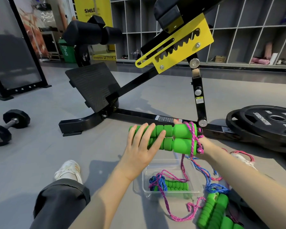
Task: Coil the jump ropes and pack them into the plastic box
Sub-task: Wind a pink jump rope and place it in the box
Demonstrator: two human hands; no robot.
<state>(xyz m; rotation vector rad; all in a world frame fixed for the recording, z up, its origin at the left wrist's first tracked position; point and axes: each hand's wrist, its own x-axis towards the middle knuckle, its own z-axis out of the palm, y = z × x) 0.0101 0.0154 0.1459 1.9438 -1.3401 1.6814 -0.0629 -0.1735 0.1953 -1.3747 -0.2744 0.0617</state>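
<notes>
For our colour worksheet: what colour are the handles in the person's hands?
Bright green handles, head view.

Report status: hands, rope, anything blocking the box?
Left hand flat on green handles, right hand gripping them from behind. Rope partly wound, tail trailing over plastic box. One bundle boxed, second bundle beside it; only tail in the way.

Both your bare forearms reach forward, hands raised together.
Your left hand (142, 146) lays spread, nearly straight fingers across the green handles (180, 143); your right hand (204, 143) grips them from behind, mostly hidden, one fingertip showing on top.
</notes>
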